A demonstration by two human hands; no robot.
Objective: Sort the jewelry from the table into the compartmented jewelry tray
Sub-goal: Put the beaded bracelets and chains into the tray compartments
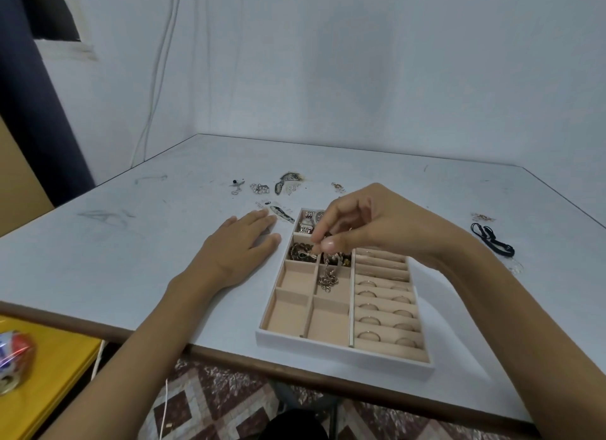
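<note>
The white jewelry tray (341, 354) with beige compartments sits near the table's front edge. Its right column holds several rings (370, 320) in slots. A watch (310, 221) lies in the far compartment, and dark bracelets (299, 252) fill the one below it. My right hand (367, 225) hovers over the tray's upper part and pinches a gold chain (329, 275), which dangles into a middle compartment. My left hand (244, 246) rests flat on the table just left of the tray, fingers straight. Loose jewelry pieces (260, 188) lie on the table beyond the tray.
A black cord (492, 238) lies on the table at the right, with a small gold piece (482, 216) beyond it. A long ornament (282, 213) lies next to my left fingertips. A yellow surface with a wrapped packet (14, 357) stands at lower left.
</note>
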